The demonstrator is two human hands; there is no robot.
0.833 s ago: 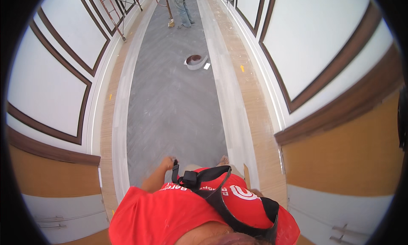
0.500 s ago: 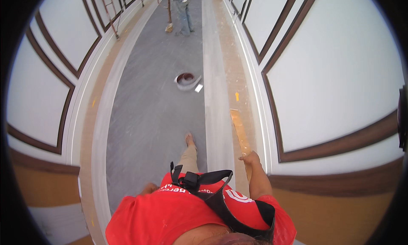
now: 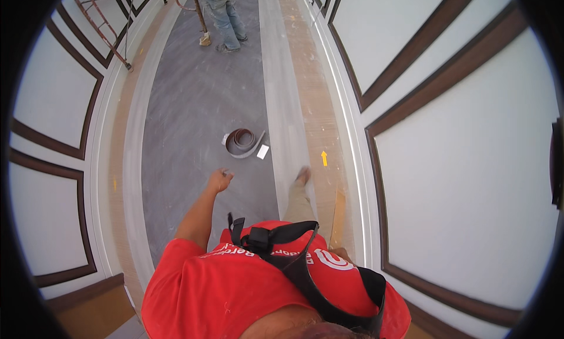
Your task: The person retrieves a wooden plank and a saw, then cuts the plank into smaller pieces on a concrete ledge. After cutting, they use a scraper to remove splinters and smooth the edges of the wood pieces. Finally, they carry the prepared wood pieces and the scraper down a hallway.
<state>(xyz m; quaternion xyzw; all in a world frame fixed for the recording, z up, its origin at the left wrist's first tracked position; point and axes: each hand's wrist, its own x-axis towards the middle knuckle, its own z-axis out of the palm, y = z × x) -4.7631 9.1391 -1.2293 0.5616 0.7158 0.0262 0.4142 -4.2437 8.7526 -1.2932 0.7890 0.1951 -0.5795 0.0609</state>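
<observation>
My left hand (image 3: 221, 180) swings ahead of my body over the grey floor covering, its fingers curled in; what they hold, if anything, is too small to make out. Low at my right side, my right hand (image 3: 341, 255) is mostly hidden by my red shirt. It grips a long, flat, tan strip (image 3: 339, 214) that points forward along the floor's edge. Beyond my left hand, a loose coil of brown and grey band (image 3: 241, 144) lies on the floor. A small white rectangular piece (image 3: 263, 151) rests beside it.
White walls with dark brown trim (image 3: 376, 180) run along both sides. Ahead stands another person (image 3: 223, 19) in jeans, near an upright pole with a wrapped foot (image 3: 204, 39). A scaffold frame (image 3: 106, 30) stands at the left wall. A yellow arrow (image 3: 324, 158) marks the right floor strip.
I have stepped forward, so the coil and the other person are nearer. My left hand has swung out ahead; my right hand has dropped back with the strip. My other foot is now in front.
</observation>
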